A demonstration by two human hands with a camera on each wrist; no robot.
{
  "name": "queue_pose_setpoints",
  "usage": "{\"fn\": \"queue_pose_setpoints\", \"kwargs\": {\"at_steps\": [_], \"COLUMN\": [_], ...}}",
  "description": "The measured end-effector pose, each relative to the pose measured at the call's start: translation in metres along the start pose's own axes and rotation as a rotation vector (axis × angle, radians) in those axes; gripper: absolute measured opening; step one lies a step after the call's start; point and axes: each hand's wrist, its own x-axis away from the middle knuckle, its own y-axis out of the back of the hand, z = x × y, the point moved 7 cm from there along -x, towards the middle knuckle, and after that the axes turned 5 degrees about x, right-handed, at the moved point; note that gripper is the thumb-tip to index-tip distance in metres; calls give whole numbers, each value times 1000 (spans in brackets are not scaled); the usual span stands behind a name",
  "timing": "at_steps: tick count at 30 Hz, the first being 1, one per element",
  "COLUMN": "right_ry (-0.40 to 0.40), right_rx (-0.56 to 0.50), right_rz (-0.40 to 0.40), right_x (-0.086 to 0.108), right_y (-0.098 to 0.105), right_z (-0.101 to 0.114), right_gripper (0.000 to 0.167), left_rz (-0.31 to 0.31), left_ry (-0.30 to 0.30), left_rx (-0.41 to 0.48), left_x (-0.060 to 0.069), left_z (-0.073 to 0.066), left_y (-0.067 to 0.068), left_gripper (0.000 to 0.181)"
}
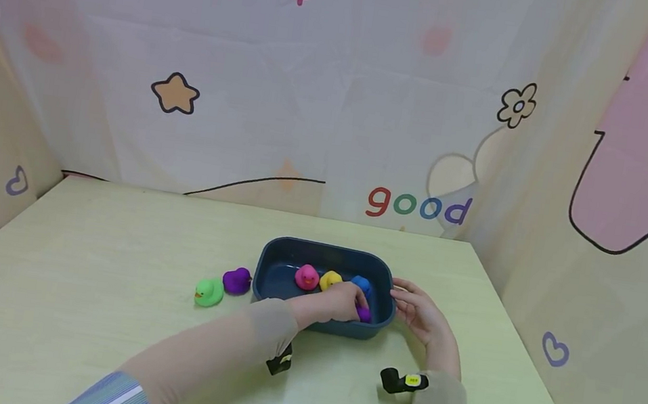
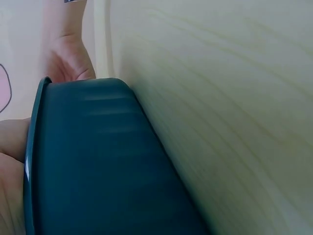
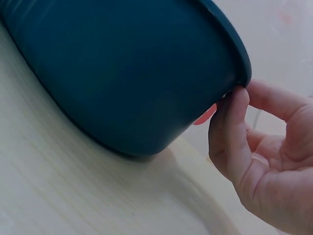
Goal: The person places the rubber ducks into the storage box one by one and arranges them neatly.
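A dark blue bin (image 1: 316,325) stands on the table, with a pink duck (image 1: 307,277), a yellow duck (image 1: 330,279), a blue duck (image 1: 361,285) and a purple duck (image 1: 364,314) inside. The left hand (image 1: 341,301) reaches over the near rim and pinches the purple duck; in the left wrist view the bin wall (image 2: 98,161) hides its fingertips. At the bin's right end the right hand (image 1: 422,317) touches the rim with its fingers, seen closer in the right wrist view, where the hand (image 3: 269,152) holds the rim's edge.
Left of the bin, another purple duck (image 1: 236,281) and a green duck (image 1: 209,293) lie on the table (image 1: 109,249). A printed cloth (image 1: 338,95) hangs behind the table and along both sides.
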Motion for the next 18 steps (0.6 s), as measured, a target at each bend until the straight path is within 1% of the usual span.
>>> {"fn": "queue_pose_setpoints", "kwargs": {"at_steps": [3,6,10,12,15,18], "right_ry": [1,2,7,8,12,13], "right_rx": [1,1,-10,-19,-24,-31], "right_rz": [0,7,10,12,14,17], "right_x": [0,0,-1,-1,-2,-1], "right_y": [-1,-1,-1,-1,-1,-2], "right_z": [0,-1,-1,-1,0,-1], "right_gripper": [32,28,22,20,19,20], "left_rz": [6,17,46,63,90,105], "left_ry": [-3,-21,-55,-74,-102,-116], "left_rx": [20,16,15,33,70,93], "left_x": [0,1,5,7,14,24], "left_z": [1,1,0,-1,-1,4], "left_y": [0,1,8,15,29,45], "left_gripper": [19,23,28,31,36,37]}}
